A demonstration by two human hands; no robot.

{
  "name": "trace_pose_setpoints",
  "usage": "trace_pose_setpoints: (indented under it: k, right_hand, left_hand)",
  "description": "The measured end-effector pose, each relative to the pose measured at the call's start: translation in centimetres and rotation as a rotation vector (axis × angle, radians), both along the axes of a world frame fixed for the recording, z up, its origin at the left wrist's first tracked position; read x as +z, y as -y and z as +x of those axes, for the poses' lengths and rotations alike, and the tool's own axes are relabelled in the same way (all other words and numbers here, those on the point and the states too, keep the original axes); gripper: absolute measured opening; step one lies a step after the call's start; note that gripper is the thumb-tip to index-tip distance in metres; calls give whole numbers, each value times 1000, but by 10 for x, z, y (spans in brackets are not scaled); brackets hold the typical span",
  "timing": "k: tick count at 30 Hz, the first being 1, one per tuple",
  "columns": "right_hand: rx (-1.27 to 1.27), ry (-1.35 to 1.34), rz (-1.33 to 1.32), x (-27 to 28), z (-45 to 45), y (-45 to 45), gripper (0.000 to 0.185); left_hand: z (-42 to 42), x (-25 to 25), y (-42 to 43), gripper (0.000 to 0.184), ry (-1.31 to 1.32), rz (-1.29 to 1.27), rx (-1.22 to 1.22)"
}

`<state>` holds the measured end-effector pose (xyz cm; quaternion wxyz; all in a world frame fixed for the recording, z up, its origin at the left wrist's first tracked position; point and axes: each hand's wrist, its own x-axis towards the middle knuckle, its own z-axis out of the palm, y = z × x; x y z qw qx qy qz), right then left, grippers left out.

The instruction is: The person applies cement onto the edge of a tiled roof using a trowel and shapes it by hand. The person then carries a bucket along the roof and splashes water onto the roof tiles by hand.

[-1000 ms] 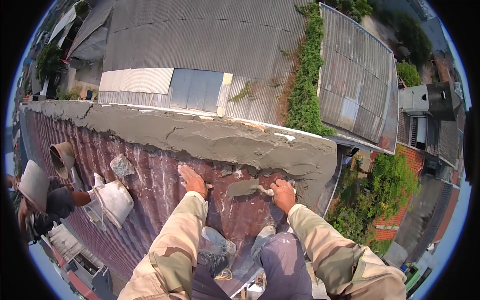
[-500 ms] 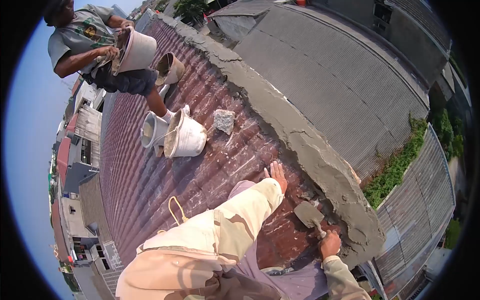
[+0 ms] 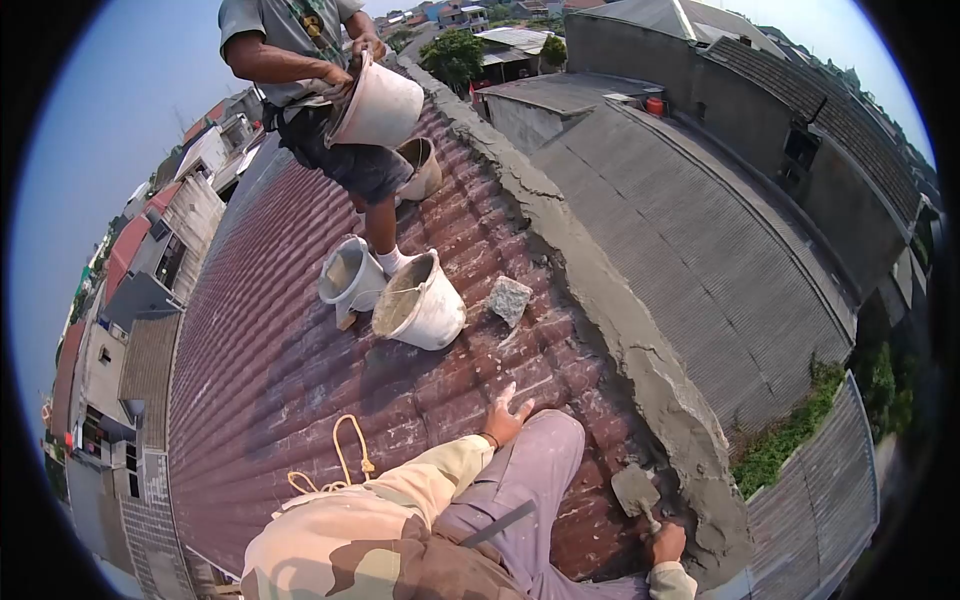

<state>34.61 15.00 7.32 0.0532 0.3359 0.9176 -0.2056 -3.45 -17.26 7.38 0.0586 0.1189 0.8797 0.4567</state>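
My left hand (image 3: pixel 507 418) rests on the red corrugated roof (image 3: pixel 400 395) beside my knee, its fingers apart and nothing in it. The fingers of my right hand (image 3: pixel 667 543) are wrapped round the handle of a trowel (image 3: pixel 634 490). That trowel's blade, smeared with grey mortar, lies low over the roof next to the ridge. A thick band of wet-looking mortar (image 3: pixel 655 370) runs along the ridge, just right of the trowel. Ahead of my left hand sits a rough chunk of stone or concrete (image 3: pixel 510 300).
A white bucket (image 3: pixel 432 310) and a smaller pail (image 3: pixel 352 278) stand on the roof. Beyond them a person tilts another bucket (image 3: pixel 378 105), with one more bucket (image 3: pixel 420 170) behind. Yellow rope (image 3: pixel 350 445) lies left of my arm. Past the ridge are lower grey roofs (image 3: pixel 690 240).
My left hand has drawn back from near the mortar ridge toward my knee. The view has tipped up, showing more skyline. My right hand still holds the trowel; the other person still holds the bucket.
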Motion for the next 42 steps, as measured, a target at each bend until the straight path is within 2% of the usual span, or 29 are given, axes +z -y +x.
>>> trace_pose_setpoints:
  k: [1, 3, 4, 5, 6, 7, 8, 9, 11, 13, 14, 15, 18, 19, 20, 22, 23, 24, 25, 27, 29, 32, 35, 39, 41, 42]
  right_hand:
    - [17, 44, 9, 1, -7, -2, 32]
    - [29, 123, 19, 15, -12, 6, 31]
    - [-10, 135, 57, 32, -23, 15, 36]
    - [-48, 136, 95, 45, -37, 23, 40]
    - [-38, 152, 103, 56, -46, 29, 40]
    - [-56, 31, 78, 65, -52, 36, 37]
    - [-76, -87, 49, 73, -55, 43, 33]
    - [-70, -68, 50, 77, -56, 48, 33]
    - [-28, -308, 31, 83, -62, 57, 27]
    - [-14, -371, 34, 106, -71, 68, 32]
    - [38, -418, 82, 112, -73, 68, 34]
    - [87, -463, 131, 118, -74, 68, 37]
    - [-5, -434, 51, 135, -70, 82, 38]
    - [-30, -428, 56, 133, -65, 85, 38]
    - [-106, -343, -21, 130, -57, 88, 37]
    - [-201, -258, -104, 123, -49, 94, 35]
    - [-214, -269, -104, 121, -49, 95, 35]
    - [-167, -304, -52, 120, -50, 97, 34]
    - [-117, -341, -4, 120, -54, 100, 34]
    - [-153, -352, -81, 128, -66, 103, 36]
    - [-237, -291, -210, 134, -75, 101, 39]
    - [-233, -335, -269, 141, -89, 98, 39]
    - [-210, -381, -278, 138, -93, 95, 38]
    - [-273, -382, -440, 117, -91, 98, 35]
    - [-213, -247, -406, 146, -101, 104, 28]
    - [-216, -252, -401, 150, -103, 104, 28]
  left_hand:
    - [-6, -22, 12, 81, 17, 77, 96]
    - [-18, -49, 40, 84, 100, 66, 278]
    - [-24, -51, 55, 87, 290, 253, 427]
    - [-45, -45, 69, 91, 471, 442, 577]
    - [-54, -2, 82, 104, 701, 676, 797]
    - [-79, -3, 101, 115, 724, 961, 867]
    - [-95, 19, 119, 124, 697, 1109, 905]
    - [-117, 30, 134, 126, 630, 1163, 935]
    - [-161, 53, 166, 128, 622, 1476, 994]
    - [-184, 112, 177, 123, 489, 1400, 957]
    - [-208, 115, 194, 126, 539, 1314, 1010]
    - [-225, 129, 203, 130, 524, 1122, 1085]
    - [-331, 24, 308, 94, 779, 839, 935]
    - [-310, 53, 296, 74, 877, 823, 901]
    - [-300, 43, 296, 62, 792, 902, 915]
    - [-274, 36, 285, 54, 917, 1055, 972]
    - [-266, 10, 280, 50, 906, 1148, 905]
    - [-239, 28, 248, 45, 871, 1258, 951]
    - [-232, 11, 244, 49, 794, 1344, 848]
    - [-232, -4, 233, 72, 816, 1444, 942]
    - [-228, 3, 219, 78, 704, 1445, 973]
    - [-220, 27, 213, 80, 609, 1553, 935]
    - [-214, 31, 234, 77, 540, 1614, 879]
    - [-219, 21, 247, 72, 645, 1496, 1022]
    - [-222, 9, 259, 66, 684, 1506, 704]
    - [-224, 9, 258, 64, 688, 1534, 666]
